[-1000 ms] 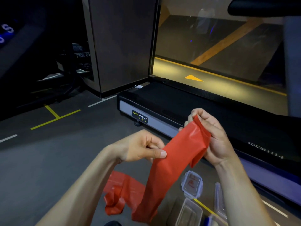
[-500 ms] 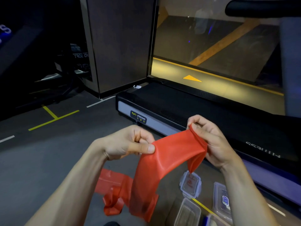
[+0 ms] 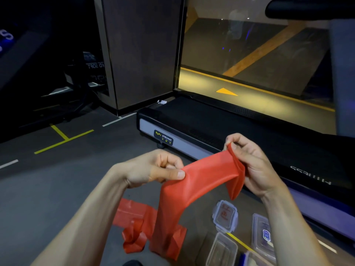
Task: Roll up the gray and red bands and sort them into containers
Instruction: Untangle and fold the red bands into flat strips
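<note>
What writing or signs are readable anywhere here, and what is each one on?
"BODY STRONG": badge on the treadmill end.
Mirrored lettering on the treadmill side: unreadable.
Mirrored "SOFT": dark machine, partly readable.
Container lid markings: blurred.
Yellow arrow: floor behind glass.

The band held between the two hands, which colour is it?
Red: the band is plain red, seen best in the head view.

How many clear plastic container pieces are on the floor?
4, maybe more out of frame: a clear lid with red print below the right hand, an open clear tub beneath it, a blue-labelled piece rightward, another cut off.
</note>
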`<state>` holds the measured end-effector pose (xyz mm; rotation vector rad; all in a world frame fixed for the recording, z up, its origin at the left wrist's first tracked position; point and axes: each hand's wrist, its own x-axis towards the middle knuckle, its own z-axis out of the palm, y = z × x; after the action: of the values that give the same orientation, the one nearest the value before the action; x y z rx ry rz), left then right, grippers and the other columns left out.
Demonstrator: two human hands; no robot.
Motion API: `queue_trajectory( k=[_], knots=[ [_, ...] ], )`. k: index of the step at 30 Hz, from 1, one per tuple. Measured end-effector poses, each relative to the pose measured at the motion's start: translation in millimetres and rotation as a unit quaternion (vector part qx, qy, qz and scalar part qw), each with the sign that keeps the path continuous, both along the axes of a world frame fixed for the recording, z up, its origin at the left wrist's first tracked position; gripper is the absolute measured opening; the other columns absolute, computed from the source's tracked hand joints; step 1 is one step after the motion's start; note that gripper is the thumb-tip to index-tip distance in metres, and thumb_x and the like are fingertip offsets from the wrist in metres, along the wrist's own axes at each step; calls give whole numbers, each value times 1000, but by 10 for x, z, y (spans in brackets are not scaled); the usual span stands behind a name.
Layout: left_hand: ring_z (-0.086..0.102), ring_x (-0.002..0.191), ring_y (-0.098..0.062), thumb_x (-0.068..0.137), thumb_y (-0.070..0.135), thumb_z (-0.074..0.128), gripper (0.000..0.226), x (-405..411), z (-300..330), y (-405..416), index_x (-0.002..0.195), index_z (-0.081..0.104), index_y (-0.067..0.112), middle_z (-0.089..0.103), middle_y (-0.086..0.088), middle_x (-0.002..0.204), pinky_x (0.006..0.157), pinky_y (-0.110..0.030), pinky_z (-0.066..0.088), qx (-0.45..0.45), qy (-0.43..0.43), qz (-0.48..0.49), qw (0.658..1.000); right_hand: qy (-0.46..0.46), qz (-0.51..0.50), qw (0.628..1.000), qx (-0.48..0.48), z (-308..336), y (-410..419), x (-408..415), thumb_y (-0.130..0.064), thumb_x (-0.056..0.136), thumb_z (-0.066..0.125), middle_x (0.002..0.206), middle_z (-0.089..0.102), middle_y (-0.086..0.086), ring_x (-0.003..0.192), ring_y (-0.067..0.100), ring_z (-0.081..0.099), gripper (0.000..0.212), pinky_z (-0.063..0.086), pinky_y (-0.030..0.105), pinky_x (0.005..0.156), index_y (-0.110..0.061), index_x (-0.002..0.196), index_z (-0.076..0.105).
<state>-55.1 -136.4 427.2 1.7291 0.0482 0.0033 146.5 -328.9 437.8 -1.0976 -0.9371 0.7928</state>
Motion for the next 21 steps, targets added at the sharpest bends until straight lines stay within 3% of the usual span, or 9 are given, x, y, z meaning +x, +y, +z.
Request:
queue_trajectory(
  k=[3, 5, 7, 9, 12, 15, 18, 21],
  knots=[
    [41, 61, -8, 86, 31, 78, 24, -19, -7, 29, 75, 59, 20, 46, 3, 67, 58, -22, 32, -119, -41, -39, 991, -31, 9, 999, -26, -27, 24, -54, -47, 80, 84, 80, 51, 7, 63, 10, 47, 38, 41, 18, 56, -17, 95, 65],
    [43, 59, -6, 80, 36, 83, 31, -20, 18, 16, 75, 57, 18, 47, 4, 67, 56, -21, 33, -190, -69, -56, 978, -27, 37, 999, -23, -44, 66, -129, -37, 89, 76, 88, 58, 10, 71, 11, 55, 29, 47, 19, 63, -13, 98, 61],
    [46, 58, -4, 77, 36, 85, 31, -2, 33, -11, 75, 59, 19, 50, 6, 66, 56, -20, 33, -234, -95, -54, 966, 2, 64, 998, -1, -55, 112, -212, -18, 97, 58, 103, 66, 14, 92, 19, 67, 11, 56, 26, 80, -8, 100, 55],
    [50, 58, -5, 77, 33, 85, 29, 15, 46, -33, 75, 59, 18, 53, 5, 67, 58, -18, 39, -251, -105, -52, 961, 9, 74, 997, 18, -48, 140, -276, -12, 100, 48, 115, 68, 17, 116, 31, 65, 7, 54, 40, 100, -8, 99, 54],
    [49, 60, -12, 78, 31, 84, 34, 17, 38, -20, 77, 56, 13, 49, -4, 68, 60, -24, 41, -234, -75, -38, 969, 12, 69, 997, 44, -1, 172, -345, -11, 104, 47, 116, 68, 18, 127, 39, 60, 14, 46, 50, 110, -11, 97, 58],
    [47, 61, -16, 88, 23, 73, 24, 22, -1, -5, 81, 56, 8, 46, -8, 73, 58, -26, 38, -178, -35, -5, 983, -8, 66, 996, 57, 59, 215, -437, -18, 98, 54, 117, 69, 17, 127, 39, 60, 10, 45, 50, 112, -11, 96, 60],
    [49, 64, -14, 92, 18, 66, 20, 35, -19, -6, 84, 57, 3, 49, -8, 73, 61, -24, 41, -143, -27, 10, 989, -107, 62, 992, 30, 57, 299, -504, -15, 98, 56, 130, 68, 13, 129, 35, 60, 10, 45, 50, 111, -7, 98, 61],
    [50, 83, -27, 89, 25, 73, 50, 43, -29, -3, 99, 54, -20, 53, -13, 92, 79, -37, 42, -112, -22, 14, 993, -184, 76, 980, -18, -9, 377, -558, -13, 99, 56, 134, 66, 16, 131, 23, 60, 10, 46, 39, 111, -5, 100, 62]
  ],
)
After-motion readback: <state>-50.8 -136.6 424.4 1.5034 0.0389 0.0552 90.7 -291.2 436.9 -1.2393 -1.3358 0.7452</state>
